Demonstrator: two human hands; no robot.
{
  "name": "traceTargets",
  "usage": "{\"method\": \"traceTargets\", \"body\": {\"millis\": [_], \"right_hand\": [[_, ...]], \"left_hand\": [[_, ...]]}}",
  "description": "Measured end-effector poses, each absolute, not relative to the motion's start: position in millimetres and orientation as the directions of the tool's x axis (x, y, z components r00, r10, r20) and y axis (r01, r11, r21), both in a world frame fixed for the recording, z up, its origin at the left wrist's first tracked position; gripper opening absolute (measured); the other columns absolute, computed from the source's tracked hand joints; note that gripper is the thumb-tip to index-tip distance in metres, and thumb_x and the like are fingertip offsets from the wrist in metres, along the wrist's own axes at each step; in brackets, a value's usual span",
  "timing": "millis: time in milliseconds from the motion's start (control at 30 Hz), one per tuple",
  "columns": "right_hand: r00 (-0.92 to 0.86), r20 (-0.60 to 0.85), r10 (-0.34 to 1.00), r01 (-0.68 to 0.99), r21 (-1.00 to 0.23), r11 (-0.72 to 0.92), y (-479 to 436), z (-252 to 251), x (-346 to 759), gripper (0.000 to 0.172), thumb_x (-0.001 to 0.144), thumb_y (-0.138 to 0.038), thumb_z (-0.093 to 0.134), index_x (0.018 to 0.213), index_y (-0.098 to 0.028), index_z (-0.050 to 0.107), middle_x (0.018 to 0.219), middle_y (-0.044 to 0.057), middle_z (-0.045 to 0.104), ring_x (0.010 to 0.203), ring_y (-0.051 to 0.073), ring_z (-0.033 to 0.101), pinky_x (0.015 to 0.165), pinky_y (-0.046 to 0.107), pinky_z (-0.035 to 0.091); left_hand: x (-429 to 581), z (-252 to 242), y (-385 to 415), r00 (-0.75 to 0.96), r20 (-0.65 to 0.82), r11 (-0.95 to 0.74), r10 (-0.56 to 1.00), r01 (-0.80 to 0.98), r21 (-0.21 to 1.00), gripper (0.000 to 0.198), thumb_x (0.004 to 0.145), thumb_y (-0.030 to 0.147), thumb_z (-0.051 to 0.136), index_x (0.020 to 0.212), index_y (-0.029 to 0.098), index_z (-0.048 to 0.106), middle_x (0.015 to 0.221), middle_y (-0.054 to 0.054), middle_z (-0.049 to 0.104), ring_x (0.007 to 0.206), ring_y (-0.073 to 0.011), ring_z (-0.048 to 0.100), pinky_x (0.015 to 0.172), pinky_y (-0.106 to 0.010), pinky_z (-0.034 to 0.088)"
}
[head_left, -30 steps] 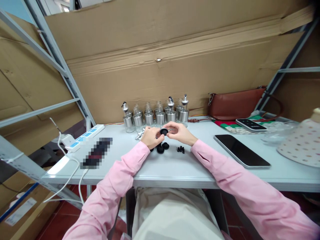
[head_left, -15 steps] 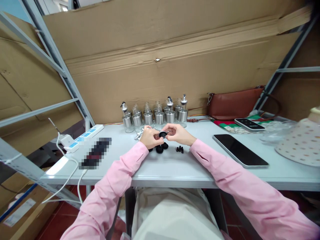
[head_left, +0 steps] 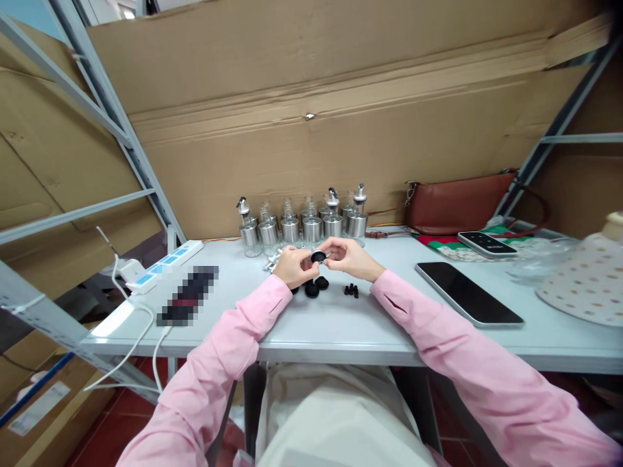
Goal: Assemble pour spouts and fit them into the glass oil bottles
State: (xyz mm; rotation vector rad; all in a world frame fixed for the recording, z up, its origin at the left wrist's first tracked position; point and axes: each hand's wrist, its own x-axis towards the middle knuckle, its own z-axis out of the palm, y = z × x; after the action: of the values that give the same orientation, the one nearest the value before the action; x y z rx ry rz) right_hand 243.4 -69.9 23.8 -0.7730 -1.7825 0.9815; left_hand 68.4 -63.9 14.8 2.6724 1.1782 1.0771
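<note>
My left hand and my right hand meet over the table, both pinching a small round black cap between their fingertips. A thin silver part sticks out of the cap toward my right hand. Under my hands lie more black caps and a few small black plugs. A little heap of silver spouts lies just behind my left hand. Behind that stands a row of glass bottles with steel bands, some with pourer tops.
A dark tablet lies at the right, with a phone and a brown handbag behind it. A dotted white object sits at far right. A power strip and a blurred dark item lie left. Cardboard lines the back.
My hands stay together on the black cap with only small finger shifts; the cap dipped slightly and came back up. Nothing else on the table has moved.
</note>
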Motion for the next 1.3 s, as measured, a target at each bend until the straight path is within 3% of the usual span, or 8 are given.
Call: {"method": "traceTargets", "body": {"millis": [167,333,467,600,700,800,1033,1300], "right_hand": [[-0.299,0.428,0.853,0.067,-0.882,0.466,-69.8,28.6,250.0,0.03,0.06,-0.027,0.07,0.085,-0.014,0.06,0.086,0.006,0.066,0.073,0.014,0.06,0.063,0.027,0.048],[-0.264,0.441,0.858,0.175,-0.853,0.493,-66.8,23.5,250.1,0.031,0.058,-0.035,0.073,0.079,-0.014,0.061,0.08,0.006,0.066,0.063,0.013,0.058,0.059,0.028,0.048],[-0.338,0.465,0.819,0.304,-0.769,0.562,-64.1,24.7,255.5,0.029,0.064,-0.039,0.068,0.081,-0.015,0.065,0.087,0.007,0.067,0.065,0.014,0.058,0.062,0.029,0.048],[-0.46,0.48,0.747,0.581,-0.473,0.662,-57.0,27.6,268.0,0.021,0.076,-0.031,0.057,0.084,-0.017,0.069,0.084,0.007,0.068,0.079,0.018,0.058,0.073,0.03,0.044],[-0.396,0.423,0.815,0.823,-0.23,0.519,-49.9,25.1,277.6,0.019,0.076,-0.025,0.055,0.084,-0.017,0.07,0.078,0.006,0.068,0.081,0.02,0.057,0.073,0.03,0.04],[-0.303,0.322,0.897,0.929,-0.11,0.353,-46.4,20.7,283.7,0.018,0.077,-0.023,0.053,0.08,-0.019,0.071,0.083,0.007,0.069,0.085,0.021,0.058,0.07,0.028,0.037],[-0.235,0.207,0.95,0.972,0.046,0.23,-51.4,17.9,278.9,0.023,0.08,-0.026,0.049,0.076,-0.018,0.071,0.088,0.01,0.07,0.087,0.023,0.061,0.072,0.031,0.035],[-0.169,0.184,0.968,0.986,0.035,0.165,-48.7,14.4,275.8,0.02,0.079,-0.025,0.052,0.075,-0.015,0.069,0.089,0.013,0.069,0.089,0.025,0.062,0.078,0.035,0.034]], "left_hand": [[65.9,14.0,-60.3,0.407,0.633,-0.739,0.659,0.508,0.442,0.023,0.08,0.037,0.048,0.094,0.018,0.048,0.085,0.0,0.059,0.062,-0.0092,0.055,0.067,-0.024,0.044],[67.3,12.3,-60.5,0.423,0.66,-0.774,0.62,0.464,0.43,0.03,0.081,0.033,0.051,0.106,0.019,0.045,0.097,-0.003,0.059,0.064,-0.0077,0.058,0.072,-0.022,0.046],[68.8,10.9,-60.8,0.466,0.716,-0.84,0.52,0.431,0.329,0.027,0.079,0.026,0.051,0.104,0.018,0.049,0.094,-0.003,0.057,0.061,-0.0067,0.056,0.071,-0.022,0.046],[69.6,11.1,-60.6,0.52,0.733,-0.874,0.439,0.437,0.213,0.022,0.072,0.016,0.051,0.094,0.018,0.055,0.089,-0.002,0.052,0.059,-0.0059,0.052,0.066,-0.02,0.046],[69.5,12.1,-60.6,0.519,0.726,-0.858,0.451,0.476,0.192,0.019,0.069,0.012,0.049,0.087,0.017,0.055,0.089,-0.003,0.05,0.064,-0.0072,0.052,0.065,-0.019,0.045],[68.4,12.7,-59.9,0.508,0.716,-0.84,0.479,0.501,0.206,0.019,0.069,0.011,0.047,0.087,0.017,0.053,0.094,-0.004,0.05,0.069,-0.0088,0.053,0.067,-0.02,0.045],[65.2,15.2,-61.9,0.561,0.659,-0.836,0.501,0.512,0.199,0.023,0.064,0.006,0.041,0.082,0.018,0.05,0.082,-0.002,0.055,0.079,-0.0146,0.055,0.077,-0.026,0.044],[66.6,13.7,-62.6,0.501,0.672,-0.806,0.545,0.533,0.257,0.03,0.07,0.013,0.047,0.1,0.019,0.047,0.086,-0.001,0.056,0.064,-0.0099,0.053,0.069,-0.023,0.045]]}}
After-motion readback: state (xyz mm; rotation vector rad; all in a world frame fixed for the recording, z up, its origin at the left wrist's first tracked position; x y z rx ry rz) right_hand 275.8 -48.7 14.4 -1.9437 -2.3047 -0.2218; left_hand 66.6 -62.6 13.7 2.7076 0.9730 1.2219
